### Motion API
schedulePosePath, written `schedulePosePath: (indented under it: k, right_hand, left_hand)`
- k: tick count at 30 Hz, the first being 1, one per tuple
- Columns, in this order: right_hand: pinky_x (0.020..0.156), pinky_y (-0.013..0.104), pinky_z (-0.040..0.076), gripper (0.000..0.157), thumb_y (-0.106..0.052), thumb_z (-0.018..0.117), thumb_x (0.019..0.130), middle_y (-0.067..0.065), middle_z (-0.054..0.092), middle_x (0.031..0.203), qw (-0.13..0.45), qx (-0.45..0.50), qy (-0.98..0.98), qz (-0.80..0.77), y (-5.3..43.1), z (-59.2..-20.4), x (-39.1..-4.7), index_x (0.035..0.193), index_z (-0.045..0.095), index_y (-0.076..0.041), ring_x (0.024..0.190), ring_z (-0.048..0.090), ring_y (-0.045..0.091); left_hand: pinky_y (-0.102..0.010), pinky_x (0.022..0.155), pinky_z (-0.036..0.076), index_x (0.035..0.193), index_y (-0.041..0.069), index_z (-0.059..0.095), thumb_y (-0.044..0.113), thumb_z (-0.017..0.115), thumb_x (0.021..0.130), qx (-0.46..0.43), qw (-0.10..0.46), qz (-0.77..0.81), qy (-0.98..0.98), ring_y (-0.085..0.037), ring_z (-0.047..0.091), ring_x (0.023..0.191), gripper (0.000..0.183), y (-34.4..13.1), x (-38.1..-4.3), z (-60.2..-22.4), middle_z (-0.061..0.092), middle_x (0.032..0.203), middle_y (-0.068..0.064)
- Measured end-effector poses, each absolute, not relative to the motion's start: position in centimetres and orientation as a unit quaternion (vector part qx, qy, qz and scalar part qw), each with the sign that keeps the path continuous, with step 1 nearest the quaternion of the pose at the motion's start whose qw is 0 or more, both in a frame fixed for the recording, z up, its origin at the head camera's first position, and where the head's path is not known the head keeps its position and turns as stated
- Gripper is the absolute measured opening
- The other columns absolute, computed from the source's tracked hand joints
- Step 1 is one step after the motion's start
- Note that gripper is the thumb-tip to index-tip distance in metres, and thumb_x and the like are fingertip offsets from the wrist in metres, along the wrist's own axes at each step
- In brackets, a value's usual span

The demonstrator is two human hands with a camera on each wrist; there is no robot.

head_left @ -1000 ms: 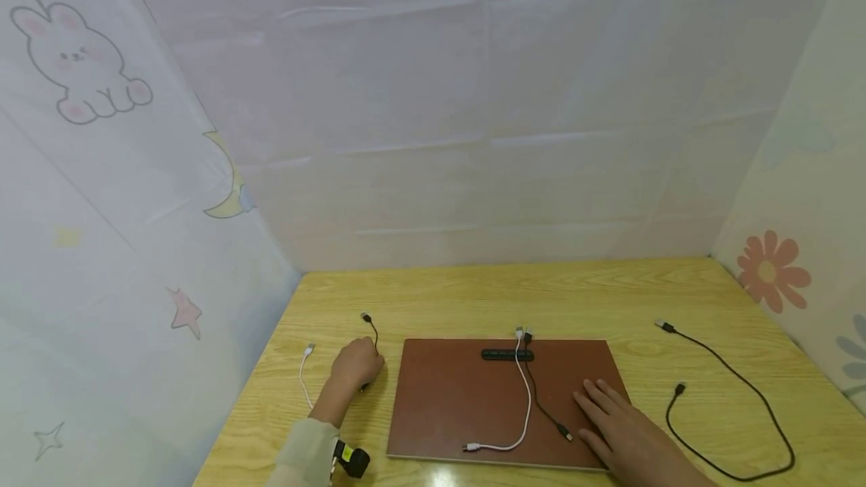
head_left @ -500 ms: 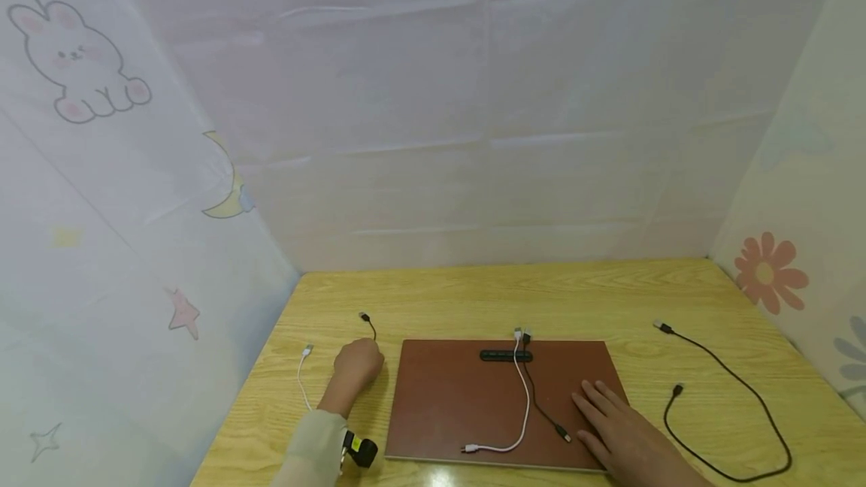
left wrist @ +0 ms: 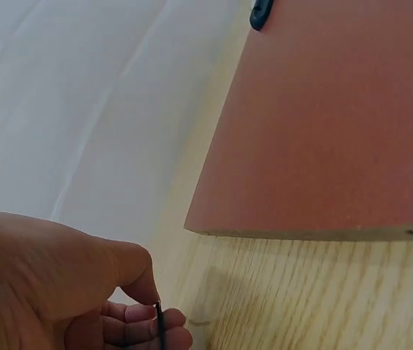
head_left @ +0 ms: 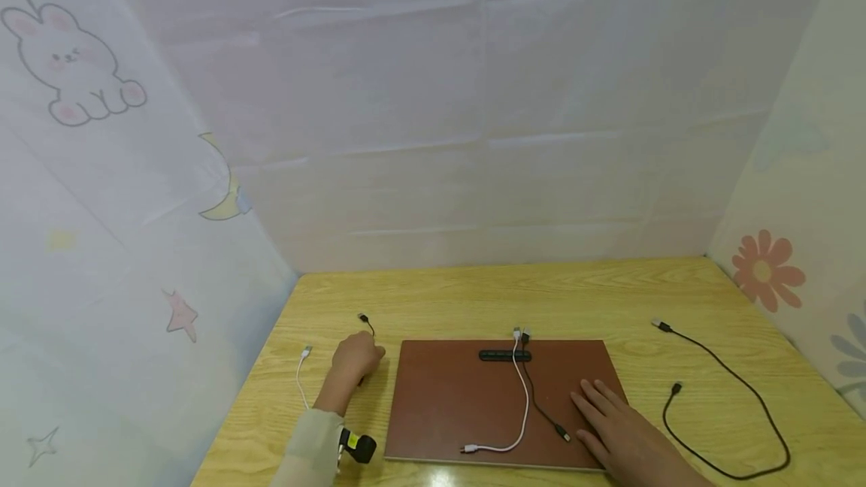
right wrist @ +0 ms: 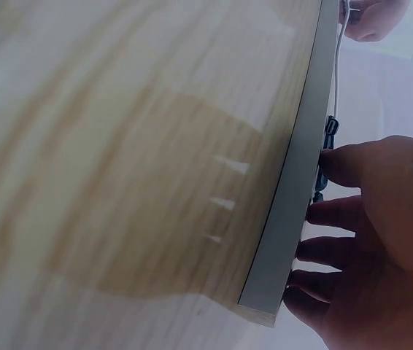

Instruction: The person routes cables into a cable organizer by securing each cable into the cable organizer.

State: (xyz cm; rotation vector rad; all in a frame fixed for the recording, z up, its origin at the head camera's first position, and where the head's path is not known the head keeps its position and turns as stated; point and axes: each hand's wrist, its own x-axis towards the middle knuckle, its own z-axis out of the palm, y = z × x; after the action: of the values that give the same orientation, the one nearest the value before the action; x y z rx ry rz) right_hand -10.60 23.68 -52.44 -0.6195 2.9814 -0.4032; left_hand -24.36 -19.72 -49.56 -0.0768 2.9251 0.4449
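My left hand (head_left: 357, 358) is left of the reddish-brown board (head_left: 436, 404) and pinches a short black USB cable (head_left: 368, 323). In the left wrist view the thin black cable (left wrist: 161, 328) comes out between thumb and fingertips. One plug shows beyond the hand, and the hand covers the cable's middle. On the board's right side my right hand (head_left: 625, 431) rests with its fingers extended. A black cable holder strip (head_left: 497, 355) is near the board's far edge. A white USB cable (head_left: 528, 404) runs across it, and a short black USB cable (head_left: 539, 406) lies alongside.
Left of my left hand lies another white USB cable (head_left: 300, 378), partly behind the forearm. A long black USB cable (head_left: 761, 400) curves over the wooden table (head_left: 419, 303) at the right. Printed cloth walls (head_left: 406, 134) surround the table's back and sides.
My left hand has turned slightly in place, and the near end of its cable has slipped in and out of sight beneath it. The right hand stays on the board.
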Motion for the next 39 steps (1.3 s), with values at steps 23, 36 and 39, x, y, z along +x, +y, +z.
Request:
schedulePosePath:
  k: [23, 36, 39]
  right_hand:
    - [0.106, 0.06, 0.041, 0.054, -0.036, 0.064, 0.099, 0.026, 0.05, 0.147, 0.024, -0.21, 0.969, -0.13, 23.5, -52.6, -10.3, 0.139, 0.059, -0.001, 0.137, 0.043, 0.049]
    - [0.106, 0.061, 0.04, 0.054, -0.036, 0.063, 0.099, 0.027, 0.049, 0.148, 0.036, -0.21, 0.968, -0.131, 23.6, -52.4, -10.4, 0.14, 0.058, 0.0, 0.137, 0.042, 0.051]
    - [0.106, 0.061, 0.04, 0.054, -0.036, 0.063, 0.099, 0.027, 0.048, 0.148, 0.041, -0.209, 0.968, -0.13, 23.6, -52.2, -10.5, 0.14, 0.058, 0.0, 0.138, 0.042, 0.051]
  left_hand:
    - [-0.026, 0.048, 0.045, 0.094, 0.001, 0.063, 0.014, 0.058, 0.103, -0.026, 0.044, 0.296, 0.954, -0.014, 0.057, 0.055, 0.017, -20.3, -24.3, -48.2, 0.062, 0.072, -0.005]
    - [-0.03, 0.05, 0.047, 0.1, 0.004, 0.062, 0.014, 0.058, 0.103, -0.005, 0.002, 0.355, 0.935, -0.014, 0.06, 0.056, 0.011, -18.8, -23.0, -46.8, 0.07, 0.081, -0.013]
    - [-0.03, 0.05, 0.045, 0.1, 0.005, 0.062, 0.016, 0.058, 0.103, 0.007, -0.008, 0.344, 0.939, -0.013, 0.059, 0.056, 0.012, -18.3, -22.8, -46.5, 0.069, 0.078, -0.008]
